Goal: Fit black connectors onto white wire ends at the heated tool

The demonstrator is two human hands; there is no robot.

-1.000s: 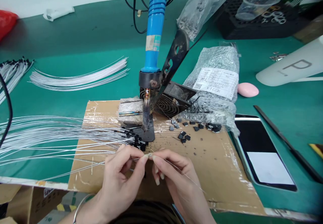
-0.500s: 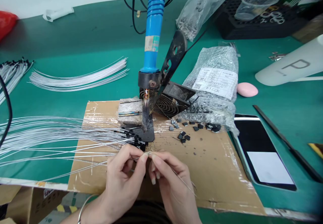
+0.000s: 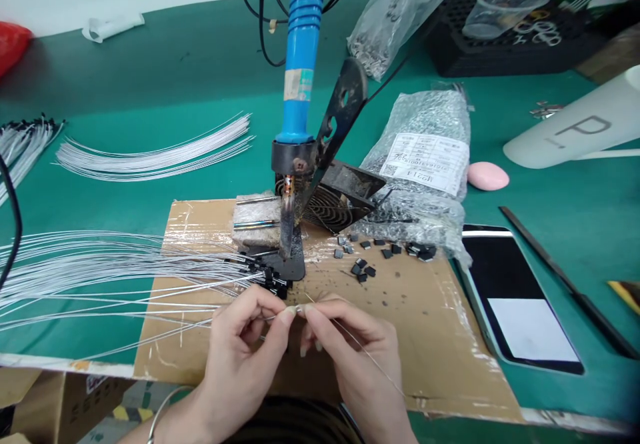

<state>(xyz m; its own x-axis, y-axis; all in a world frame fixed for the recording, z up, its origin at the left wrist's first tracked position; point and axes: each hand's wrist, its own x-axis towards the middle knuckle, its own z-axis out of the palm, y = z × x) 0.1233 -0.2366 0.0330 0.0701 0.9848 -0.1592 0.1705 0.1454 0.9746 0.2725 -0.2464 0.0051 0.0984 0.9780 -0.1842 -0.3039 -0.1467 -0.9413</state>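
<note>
Both hands meet over the cardboard sheet, just in front of the soldering iron. My left hand is closed in a pinch on a thin white wire that trails off to the left. My right hand is closed too, with a strand of solder wire running out between its fingers, its free end pointing up past the fingertips. Between the two pinches shows a tiny silvery piece, mostly covered. The blue-handled soldering iron hangs tip down in its stand, above a black plate.
White wires with black ends lie at left, another wire bundle behind. Small black parts are scattered on the cardboard. A fan, bubble-wrap bag, phone and tweezers-like dark tool stand or lie rightward.
My right hand has shifted slightly right and turned, and the solder wire's free end now sticks out further above the fingertips. My left hand has hardly moved.
</note>
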